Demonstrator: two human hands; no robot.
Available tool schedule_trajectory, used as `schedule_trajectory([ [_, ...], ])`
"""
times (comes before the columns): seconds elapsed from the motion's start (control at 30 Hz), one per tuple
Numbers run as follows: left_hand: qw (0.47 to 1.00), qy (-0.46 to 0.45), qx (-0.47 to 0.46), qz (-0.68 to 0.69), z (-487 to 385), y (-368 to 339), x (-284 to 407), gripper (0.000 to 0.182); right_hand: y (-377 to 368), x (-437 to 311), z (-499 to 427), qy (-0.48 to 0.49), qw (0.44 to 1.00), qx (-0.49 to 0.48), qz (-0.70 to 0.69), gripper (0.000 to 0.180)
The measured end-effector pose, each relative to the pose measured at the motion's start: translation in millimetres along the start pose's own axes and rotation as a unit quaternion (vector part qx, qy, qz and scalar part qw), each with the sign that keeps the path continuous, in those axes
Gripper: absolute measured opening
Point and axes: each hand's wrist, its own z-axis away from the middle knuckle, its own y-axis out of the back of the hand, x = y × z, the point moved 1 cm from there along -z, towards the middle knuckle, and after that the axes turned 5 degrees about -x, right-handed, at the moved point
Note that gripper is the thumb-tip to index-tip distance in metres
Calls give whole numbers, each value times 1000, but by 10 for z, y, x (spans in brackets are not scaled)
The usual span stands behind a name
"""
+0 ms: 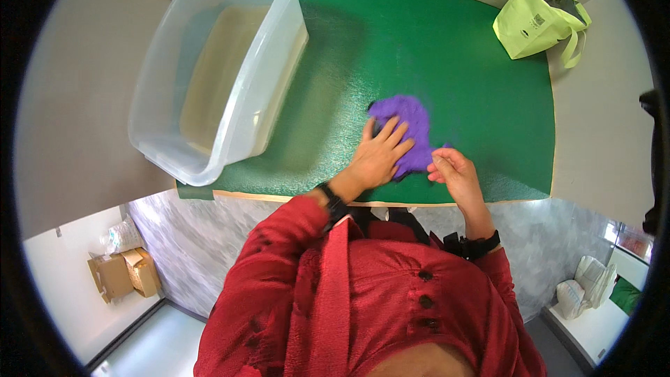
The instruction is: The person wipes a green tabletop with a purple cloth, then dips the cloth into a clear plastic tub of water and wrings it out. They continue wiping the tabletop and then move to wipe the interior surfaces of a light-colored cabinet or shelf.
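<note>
A purple fuzzy cloth piece (414, 120) lies crumpled on a green table mat (460, 73), with small black parts showing at its upper left tip and lower edge. My left hand (381, 157) rests palm down on its left side, fingers spread. Between that hand's thumb and index finger, a dark patch shows; what it is I cannot tell. At the cloth's right corner, my right hand (451, 168) pinches the fabric between thumb and fingers. A small purple bit sticks out just above those fingertips.
A large translucent plastic tub (246, 78) holding cloudy liquid stands on the left. At the far right sits a yellow-green tote bag (531, 23) with dark contents. Cardboard boxes (112, 277) are behind me on the left, white bags (591, 283) on the right.
</note>
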Motion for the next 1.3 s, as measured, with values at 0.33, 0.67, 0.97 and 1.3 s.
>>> schedule_trajectory([
  [0.33, 936, 326, 39, -125, 556, 240, -780, 73, 808, 557, 236, -8, 1000, -29, 1, 23],
  [0.67, 981, 43, 187, -43, -2087, -242, 316, 66, 1434, 1037, 927, -53, 992, 104, -48, 23],
  [0.97, 985, -150, -40, 80, -1008, -503, 1541, 69, 1486, 939, 810, -19, 994, 102, -45, 25],
  [1.3, 921, 369, 35, -116, 1563, -57, -65, 67, 864, 634, 331, -21, 1000, -22, 6, 29],
])
